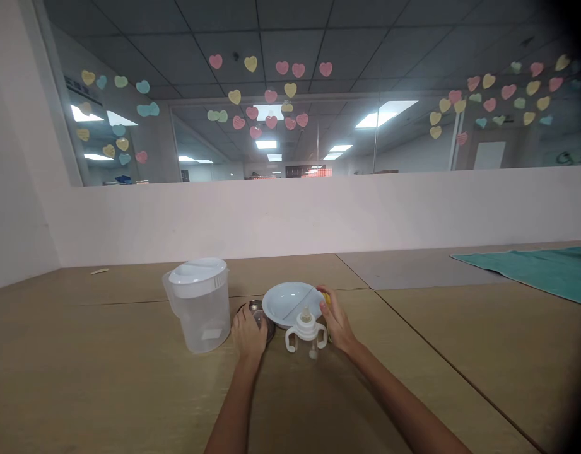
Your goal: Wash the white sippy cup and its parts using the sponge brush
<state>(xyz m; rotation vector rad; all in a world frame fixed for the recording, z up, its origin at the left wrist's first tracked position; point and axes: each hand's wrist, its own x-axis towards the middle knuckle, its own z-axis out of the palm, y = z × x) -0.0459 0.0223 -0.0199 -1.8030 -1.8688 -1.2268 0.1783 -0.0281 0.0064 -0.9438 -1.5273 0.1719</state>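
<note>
The white plate (283,304) sits on the table (129,366) between the two hands, its right rim just beside the fingers of the right hand (337,323), its left edge next to a round, dark, shiny piece (270,326) that looks like metal. The left hand (248,331) lies over that piece, fingers curved down onto it; whether its grip is closed around the piece, I cannot tell. The right hand's fingers are bent and partly spread near something small and yellow (327,299), mostly hidden; whether they grip it or the plate rim is unclear. In front of the plate, closer to the wearer, the feeding bottle (306,329) stands roughly upright, nearer the right hand than the left, a white handle curving out on either side of its collar, with a pale teat on top. The plate is smooth, shallow and round, with a glossy surface. Left of the left hand stands a tall pitcher (204,323) of cloudy, translucent plastic with a ribbed white lid. Far right, a flat teal cloth (545,270) lies on the wood-look surface.
</note>
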